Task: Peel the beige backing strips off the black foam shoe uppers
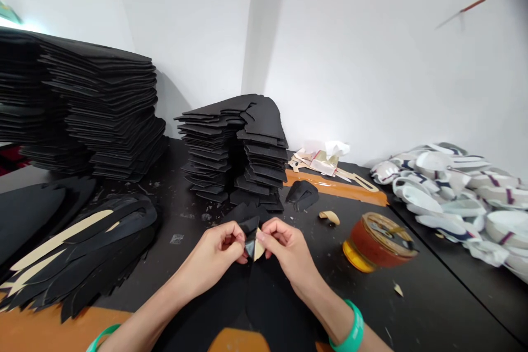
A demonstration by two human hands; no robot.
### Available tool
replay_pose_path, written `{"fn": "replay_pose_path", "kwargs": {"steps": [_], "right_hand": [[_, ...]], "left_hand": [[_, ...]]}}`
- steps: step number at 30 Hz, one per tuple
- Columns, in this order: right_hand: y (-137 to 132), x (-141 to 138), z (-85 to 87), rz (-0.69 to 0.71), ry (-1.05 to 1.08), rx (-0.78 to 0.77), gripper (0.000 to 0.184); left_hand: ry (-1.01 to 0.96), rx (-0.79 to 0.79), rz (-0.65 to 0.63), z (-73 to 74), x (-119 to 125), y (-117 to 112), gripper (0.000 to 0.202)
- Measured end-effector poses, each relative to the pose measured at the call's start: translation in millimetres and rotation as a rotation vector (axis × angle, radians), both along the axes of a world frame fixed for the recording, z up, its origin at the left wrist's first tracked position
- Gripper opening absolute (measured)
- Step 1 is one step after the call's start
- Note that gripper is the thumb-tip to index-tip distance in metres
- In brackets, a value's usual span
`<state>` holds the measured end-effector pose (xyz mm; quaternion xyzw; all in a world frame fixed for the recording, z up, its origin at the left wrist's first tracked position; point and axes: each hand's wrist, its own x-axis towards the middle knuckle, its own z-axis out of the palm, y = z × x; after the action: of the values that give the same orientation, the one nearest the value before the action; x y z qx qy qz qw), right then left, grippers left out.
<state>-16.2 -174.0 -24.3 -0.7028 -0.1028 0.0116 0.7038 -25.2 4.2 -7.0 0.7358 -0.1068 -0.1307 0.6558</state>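
Black cutout (249, 245) is at lower centre of frame, its tip raised between my hands, with a tan backing corner (259, 245) showing. My left hand (212, 253) pinches the black tip between thumb and fingers. My right hand (286, 247) pinches the tan side the same way, fingers curled, knuckles up. Both hands nearly touching. Green wristband (352, 327) on my right wrist. Black bench top (437, 297) underneath. Upper left: tall black cutout stacks (105, 104). Centre: shorter stack (264, 148). Lower left: fanned black pieces (82, 253) with tan strips. Right of my hands: tan curl (329, 217) and round amber-and-brown tin (379, 242). Far right: heap of white curved parts (449, 192) with navy stripes.
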Motion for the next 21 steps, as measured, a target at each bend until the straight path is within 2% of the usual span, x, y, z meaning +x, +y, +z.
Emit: {"fn": "replay_pose_path", "kwargs": {"steps": [4,8,11,13,15,18,21], "right_hand": [[-0.6,-0.3,2.5,-0.146,-0.126,0.045,0.022],[-3.2,-1.6,3.0,-0.137,-0.139,0.008,0.025],[-5.7,-2.6,3.9,-0.115,-0.135,-0.064,0.027],[-6.2,-3.8,5.5,-0.094,-0.183,-0.142,0.027],[-5.3,-5.8,7.5,-0.076,-0.285,-0.226,0.027],[-2.2,-10.1,10.2,-0.078,-0.448,-0.324,0.028],[0.5,-14.5,11.2,-0.093,-0.527,-0.372,0.026]], "left_hand": [[-0.001,-0.011,-0.013,-3.3,-1.5,-0.2,0.010],[0.021,0.014,-0.095,-4.2,-2.7,2.0,0.005],[0.084,-0.089,-0.123,2.4,-1.6,4.1,0.025],[0.085,-0.134,-0.089,6.8,-0.2,4.0,0.020],[0.037,-0.104,-0.045,7.4,1.5,2.3,0.012],[-0.012,-0.028,-0.019,1.2,3.9,-0.9,0.024],[-0.013,0.001,-0.012,-5.9,5.8,-2.1,0.024]]}}
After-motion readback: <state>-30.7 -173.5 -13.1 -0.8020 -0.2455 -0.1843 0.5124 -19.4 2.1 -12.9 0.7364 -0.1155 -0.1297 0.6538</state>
